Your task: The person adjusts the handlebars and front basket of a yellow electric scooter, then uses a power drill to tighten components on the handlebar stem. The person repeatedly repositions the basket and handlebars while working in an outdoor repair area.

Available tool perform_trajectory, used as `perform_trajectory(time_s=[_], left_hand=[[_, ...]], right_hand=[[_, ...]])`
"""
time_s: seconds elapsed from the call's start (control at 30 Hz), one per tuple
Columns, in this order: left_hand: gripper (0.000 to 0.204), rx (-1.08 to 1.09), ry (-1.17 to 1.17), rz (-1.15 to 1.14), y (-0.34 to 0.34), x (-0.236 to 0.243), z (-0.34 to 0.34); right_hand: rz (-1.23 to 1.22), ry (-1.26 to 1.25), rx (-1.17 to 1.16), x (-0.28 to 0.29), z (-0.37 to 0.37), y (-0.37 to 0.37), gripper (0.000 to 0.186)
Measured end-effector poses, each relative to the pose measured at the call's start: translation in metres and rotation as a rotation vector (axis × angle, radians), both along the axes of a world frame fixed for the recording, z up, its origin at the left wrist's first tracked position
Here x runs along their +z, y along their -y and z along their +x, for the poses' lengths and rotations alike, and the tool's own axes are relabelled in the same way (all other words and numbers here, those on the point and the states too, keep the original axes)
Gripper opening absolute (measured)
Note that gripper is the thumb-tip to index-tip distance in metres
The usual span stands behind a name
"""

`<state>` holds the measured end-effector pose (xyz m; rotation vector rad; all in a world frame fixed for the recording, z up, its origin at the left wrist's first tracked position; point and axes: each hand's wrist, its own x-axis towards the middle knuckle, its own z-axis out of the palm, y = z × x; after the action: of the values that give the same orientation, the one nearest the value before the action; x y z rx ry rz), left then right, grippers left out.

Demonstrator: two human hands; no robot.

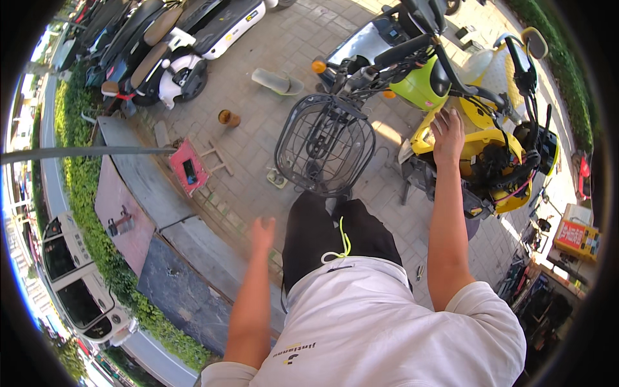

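Observation:
My right hand (448, 134) reaches forward with its fingers apart. It lies at the edge of a yellow scooter body (480, 137), whose front is opened up with dark parts and wiring (495, 161) exposed. Whether the fingertips press on the panel or hover just over it is hard to tell. My left hand (263, 233) hangs low on the left, away from any object, its fingers smeared by motion. Between the two hands, straight ahead, stands a black wire basket (373, 138) on the front of a bike with a lime-green panel (419, 87).
A pink stool (186, 169) with a dark flat object on it stands at left, near a rusty can (229, 119). Parked scooters (184, 77) line the far left. A low stone ledge (142, 174) borders the hedge. Tools and a yellow-red box (576, 240) lie at right.

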<state>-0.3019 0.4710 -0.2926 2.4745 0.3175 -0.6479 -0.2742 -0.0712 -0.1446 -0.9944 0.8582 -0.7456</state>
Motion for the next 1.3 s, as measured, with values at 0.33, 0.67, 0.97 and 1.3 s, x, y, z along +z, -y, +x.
perform_trajectory(time_s=[0.33, 0.67, 0.97, 1.3], left_hand=[[0.041, 0.871, -0.440, -0.459, -0.116, -0.030, -0.163], [0.046, 1.011, -0.510, -1.718, -0.062, 0.030, -0.063], [0.052, 0.816, -0.372, -0.380, -0.349, -0.040, -0.129], [0.046, 0.487, -0.219, -0.144, -0.338, -0.107, -0.133]], right_hand=[[-0.194, -0.442, 1.074, -0.057, -0.059, -0.216, 0.031], [-1.159, -0.146, 1.621, -0.084, -0.069, -0.442, 0.037], [-0.934, -1.127, 1.680, -0.158, -0.092, -0.360, 0.034], [-0.651, -1.118, 1.531, -0.183, -0.116, -0.380, 0.037]])
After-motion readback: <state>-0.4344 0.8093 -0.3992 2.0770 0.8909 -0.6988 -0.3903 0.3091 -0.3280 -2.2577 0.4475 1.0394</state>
